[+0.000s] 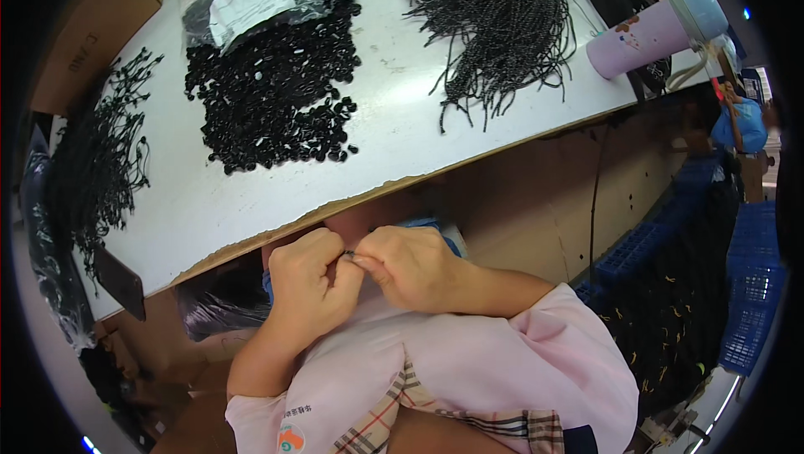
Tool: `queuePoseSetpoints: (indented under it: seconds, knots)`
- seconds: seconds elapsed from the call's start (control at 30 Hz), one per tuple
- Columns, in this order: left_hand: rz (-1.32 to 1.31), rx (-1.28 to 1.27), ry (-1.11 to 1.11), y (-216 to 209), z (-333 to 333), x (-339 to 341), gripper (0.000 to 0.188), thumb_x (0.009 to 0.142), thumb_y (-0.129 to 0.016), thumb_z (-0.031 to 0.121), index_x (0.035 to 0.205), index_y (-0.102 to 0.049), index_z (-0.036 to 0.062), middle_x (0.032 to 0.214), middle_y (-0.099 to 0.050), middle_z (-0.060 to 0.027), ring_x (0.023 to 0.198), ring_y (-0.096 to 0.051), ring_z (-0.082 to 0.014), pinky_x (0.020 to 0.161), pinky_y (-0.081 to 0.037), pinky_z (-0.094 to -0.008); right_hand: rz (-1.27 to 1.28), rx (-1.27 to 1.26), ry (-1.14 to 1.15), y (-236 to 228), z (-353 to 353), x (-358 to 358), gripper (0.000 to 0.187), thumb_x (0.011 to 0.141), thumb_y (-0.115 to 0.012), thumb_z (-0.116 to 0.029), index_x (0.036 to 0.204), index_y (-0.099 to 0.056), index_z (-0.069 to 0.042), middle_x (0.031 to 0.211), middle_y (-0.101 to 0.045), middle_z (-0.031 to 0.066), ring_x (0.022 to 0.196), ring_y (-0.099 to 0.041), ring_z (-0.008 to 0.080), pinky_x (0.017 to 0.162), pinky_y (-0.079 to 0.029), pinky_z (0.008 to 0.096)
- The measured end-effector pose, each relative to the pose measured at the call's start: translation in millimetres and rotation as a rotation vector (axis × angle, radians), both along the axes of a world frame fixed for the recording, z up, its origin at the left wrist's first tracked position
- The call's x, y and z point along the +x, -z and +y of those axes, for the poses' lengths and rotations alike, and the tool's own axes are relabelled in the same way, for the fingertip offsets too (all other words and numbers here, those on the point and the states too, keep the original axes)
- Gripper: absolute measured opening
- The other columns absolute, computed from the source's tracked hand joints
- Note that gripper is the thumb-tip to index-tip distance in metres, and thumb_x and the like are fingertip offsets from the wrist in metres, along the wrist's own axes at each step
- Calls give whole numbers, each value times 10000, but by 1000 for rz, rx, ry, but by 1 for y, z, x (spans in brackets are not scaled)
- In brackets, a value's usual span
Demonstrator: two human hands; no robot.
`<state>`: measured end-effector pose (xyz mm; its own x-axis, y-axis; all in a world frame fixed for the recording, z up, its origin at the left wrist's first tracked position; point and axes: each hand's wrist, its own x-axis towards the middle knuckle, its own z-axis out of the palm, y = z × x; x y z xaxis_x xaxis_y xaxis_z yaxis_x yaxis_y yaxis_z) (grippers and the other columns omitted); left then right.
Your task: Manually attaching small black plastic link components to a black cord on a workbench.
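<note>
My left hand (308, 278) and my right hand (412, 265) meet just off the table's near edge, above my lap. Both are closed, with thumbs and forefingers pinched together. Only a speck of a small dark piece (349, 253) shows between the fingertips; its kind is hidden. Beyond the hands, a spread of small black plastic pieces (276, 102) lies on the white table (394, 140). Farther right is a heap of black cords (502, 27) with loose ends toward me. At the left, a pile of black cords with small end pieces (105, 152) hangs toward the edge.
A clear plastic bag (268, 2) with a white label lies behind the black pieces. A cardboard box (96, 27) stands far left, a phone-like dark slab (120, 284) at the left edge. A lilac bottle (645, 39) lies far right. Blue crates (749, 286) stand at right.
</note>
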<state>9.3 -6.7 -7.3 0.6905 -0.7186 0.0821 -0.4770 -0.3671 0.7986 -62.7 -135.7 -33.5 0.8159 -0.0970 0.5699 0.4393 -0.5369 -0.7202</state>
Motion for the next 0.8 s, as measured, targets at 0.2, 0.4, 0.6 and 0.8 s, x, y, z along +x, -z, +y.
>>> queuePoseSetpoints:
  seconds: [0.2,0.4,0.6,0.8]
  knots:
    - [1169,-182,-4,-6,10,10,128,698,-476,18,577,-515,1,519,-497,-18,408,-401,-57,397,-331,-196,-199,-203,-125,-7,-12,2,184,646,-599,-17,801,-502,2,690,-529,75,535,-523,203,450,-429,285]
    - [560,-56,44,-4,10,4,60,654,-493,-1,610,-531,9,510,-460,-49,390,-404,-120,383,-312,-233,-174,-254,-191,-8,-15,4,212,624,-599,-10,819,-518,9,685,-537,79,515,-515,192,442,-423,276]
    - [-801,-202,122,10,13,-6,117,627,-593,54,728,-569,-1,558,-462,-57,419,-405,-174,372,-306,-287,143,313,-288,-11,-15,0,107,747,-590,-53,801,-506,-16,609,-504,66,492,-522,153,411,-379,235]
    - [-509,-523,273,13,8,3,249,640,-599,1,888,-579,-21,670,-544,-66,437,-460,-148,399,-359,-249,867,1058,-711,-28,-33,4,147,776,-612,-72,814,-479,-22,652,-544,22,547,-532,56,406,-375,159]
